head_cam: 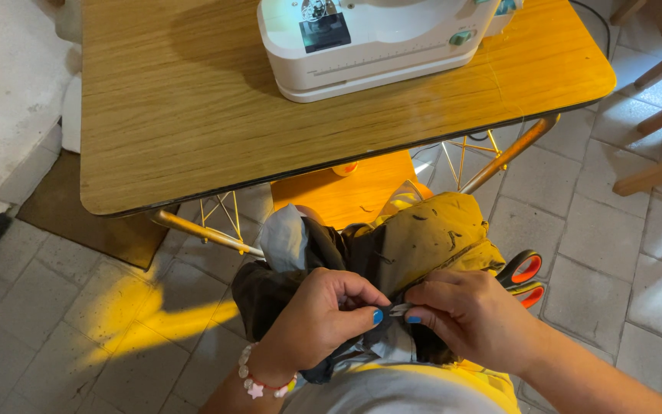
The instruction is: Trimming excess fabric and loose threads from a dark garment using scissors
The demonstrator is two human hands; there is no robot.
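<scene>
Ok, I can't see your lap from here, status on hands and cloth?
Left hand and right hand pinching dark cloth together on lap. Scissors beside right hand. Nothing blocking.

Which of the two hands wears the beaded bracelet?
The left hand: a bracelet of pale beads with a star charm circles its wrist. The right hand has a bare wrist. Both pinch the dark fabric.

Before you stands a rectangular wood-grain table with a dark edge and gold metal legs [178,115], carrying a white plastic sewing machine with teal knobs [369,42] at its far side.
</scene>
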